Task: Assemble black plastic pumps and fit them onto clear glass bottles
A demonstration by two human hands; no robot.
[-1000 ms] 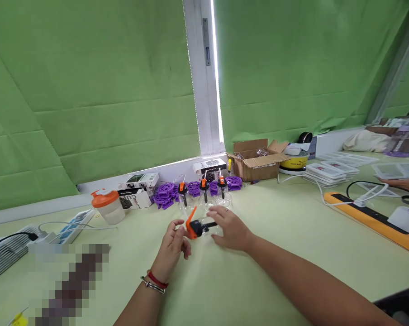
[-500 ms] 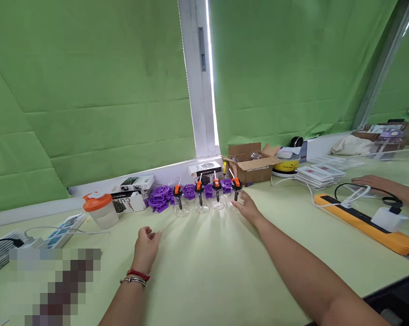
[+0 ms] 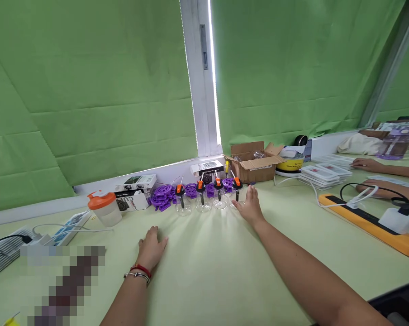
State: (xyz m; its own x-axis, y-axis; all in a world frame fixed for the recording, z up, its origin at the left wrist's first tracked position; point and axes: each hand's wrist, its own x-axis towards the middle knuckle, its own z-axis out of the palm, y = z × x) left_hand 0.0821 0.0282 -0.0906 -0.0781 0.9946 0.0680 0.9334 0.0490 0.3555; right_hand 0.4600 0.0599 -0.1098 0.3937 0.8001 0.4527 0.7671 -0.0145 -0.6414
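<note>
You had the end bottle (image 3: 237, 194) in line

The surface (image 3: 204, 276) bore a carton (image 3: 260, 174) at the back. In front of it and to its left stood three bottles (image 3: 201, 186), upright, with the end bottle beside them on the right. Your right hand (image 3: 252, 208) was spread near its base; contact could not be told. Your left hand (image 3: 152, 246) was loosely spread, holding nothing. The step looked like placing that bottle; the next move seemed to call for clearing your fingers without nudging it.

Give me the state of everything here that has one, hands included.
Left hand: loosely open, holding nothing
Right hand: open, beside the rightmost container
Clear containers: all four upright, tops on
Cardboard box: flaps open
Orange-lidded cup: upright, lid on
Orange power strip: plugs apparently inserted
</note>
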